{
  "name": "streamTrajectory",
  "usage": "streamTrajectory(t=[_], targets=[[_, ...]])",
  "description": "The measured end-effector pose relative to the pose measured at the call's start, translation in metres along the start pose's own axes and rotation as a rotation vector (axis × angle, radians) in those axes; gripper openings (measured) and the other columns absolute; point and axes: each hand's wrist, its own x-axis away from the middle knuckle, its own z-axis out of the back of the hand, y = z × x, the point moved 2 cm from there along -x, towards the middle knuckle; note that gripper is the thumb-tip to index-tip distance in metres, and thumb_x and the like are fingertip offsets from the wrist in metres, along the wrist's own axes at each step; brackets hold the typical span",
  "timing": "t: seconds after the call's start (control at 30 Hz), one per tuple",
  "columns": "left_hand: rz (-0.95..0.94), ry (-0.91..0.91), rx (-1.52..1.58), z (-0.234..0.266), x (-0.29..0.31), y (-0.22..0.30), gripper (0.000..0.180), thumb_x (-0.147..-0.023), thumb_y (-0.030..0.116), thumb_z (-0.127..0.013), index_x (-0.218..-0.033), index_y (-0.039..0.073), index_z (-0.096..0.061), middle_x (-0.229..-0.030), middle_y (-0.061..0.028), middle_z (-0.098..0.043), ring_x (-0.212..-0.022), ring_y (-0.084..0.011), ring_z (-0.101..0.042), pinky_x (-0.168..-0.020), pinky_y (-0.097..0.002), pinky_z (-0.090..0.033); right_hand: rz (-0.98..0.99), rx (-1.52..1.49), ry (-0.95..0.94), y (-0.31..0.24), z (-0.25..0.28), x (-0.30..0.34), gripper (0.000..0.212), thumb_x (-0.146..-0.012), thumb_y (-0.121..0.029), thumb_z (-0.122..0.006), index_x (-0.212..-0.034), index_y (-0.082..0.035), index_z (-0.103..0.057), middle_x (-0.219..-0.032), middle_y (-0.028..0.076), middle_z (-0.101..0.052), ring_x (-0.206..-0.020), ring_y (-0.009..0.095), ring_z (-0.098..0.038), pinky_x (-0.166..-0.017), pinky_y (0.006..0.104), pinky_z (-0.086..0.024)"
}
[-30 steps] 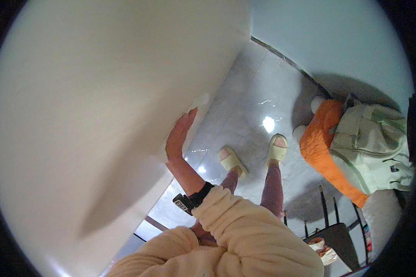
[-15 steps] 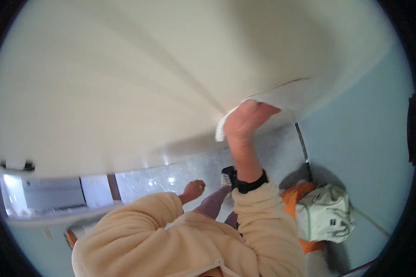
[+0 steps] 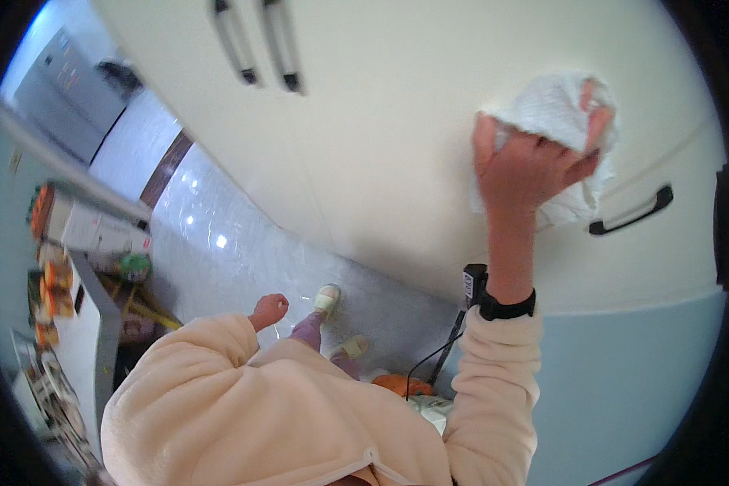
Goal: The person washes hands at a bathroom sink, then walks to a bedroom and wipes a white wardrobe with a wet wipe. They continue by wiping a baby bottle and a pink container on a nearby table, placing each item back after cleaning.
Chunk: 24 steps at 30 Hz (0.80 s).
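Upper right, the half-curled right hand [image 3: 530, 166] now holds white cloth [image 3: 555, 105] to another patch of cabinet [image 3: 397, 146]. The left hand [image 3: 269, 310] curls loosely, contents unclear.

Over on the left, a tall grey appliance [image 3: 77, 93] stands past a dark strip [image 3: 167, 172] crossing the shiny tiled floor [image 3: 219, 215]. Nearer me, a white-topped table [image 3: 89, 348] has orange items [image 3: 57, 287] along it, a white carton [image 3: 105, 233] and green bundle [image 3: 135, 266] near its far end. Low by the pale blue wall [image 3: 616, 381], something orange [image 3: 401, 384] sits beside a pale bag [image 3: 433, 410], both partly hidden.
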Motion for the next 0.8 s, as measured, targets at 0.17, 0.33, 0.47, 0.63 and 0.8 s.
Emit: streamTrajectory(t=[0.17,0.33,0.47,0.63,0.8], targets=[[0.038,0.272,0.2,0.013,0.033,-0.008,0.017,-0.08,0.023,-0.062,-0.088,0.009,-0.071,-0.085,-0.0171,-0.068,-0.083,-0.0361,-0.066,-0.073,-0.0442,-0.053,0.077,0.085,-0.11,-0.048,-0.019,-0.061,0.055,-0.082,-0.05,-0.061,-0.115,-0.006,-0.064,-0.149,0.02,-0.035,-0.136,0.045,-0.026,-0.095,0.0608,-0.026],[0.089,0.296,0.253,0.005,0.041,-0.011,0.018,-0.079,0.024,-0.065,-0.087,0.009,-0.071,-0.085,-0.0173,-0.068,-0.082,-0.0353,-0.066,-0.072,-0.0428,-0.053,0.504,-0.117,-0.295,-0.102,-0.048,0.008,0.058,-0.083,-0.043,-0.064,-0.132,-0.014,-0.054,-0.149,0.007,-0.037,-0.135,0.027,-0.036,-0.092,0.0478,-0.036],[0.069,0.342,0.492,0.012,0.037,0.004,0.016,-0.081,0.02,-0.068,-0.089,0.006,-0.07,-0.084,-0.0118,-0.07,-0.078,-0.0249,-0.067,-0.071,-0.0348,-0.052,0.982,-0.11,-0.513,-0.153,-0.067,0.141,0.056,-0.088,-0.031,-0.058,-0.138,-0.009,-0.045,-0.14,0.005,-0.046,-0.125,0.018,-0.045,-0.085,0.0362,-0.043],[-0.05,0.39,0.721,0.051,0.022,0.014,0.011,-0.085,0.013,-0.067,-0.091,0.003,-0.067,-0.082,-0.0054,-0.069,-0.073,-0.014,-0.062,-0.07,-0.0296,-0.05,0.571,-0.514,-1.121,-0.15,-0.082,0.196,0.062,-0.089,-0.019,-0.051,-0.147,-0.01,-0.031,-0.118,0.012,-0.06,-0.093,0.027,-0.062,-0.085,0.0435,-0.046],[0.107,0.369,0.931,0.065,0.048,-0.029,0.006,-0.087,0.008,-0.065,-0.09,0.004,-0.068,-0.079,-0.0014,-0.066,-0.07,-0.0097,-0.058,-0.065,-0.0255,-0.048,0.832,-0.037,-0.568,-0.159,-0.079,0.052,0.068,-0.088,-0.025,-0.056,-0.15,-0.02,-0.029,-0.122,0.007,-0.061,-0.086,0.022,-0.059,-0.097,0.045,-0.039]])
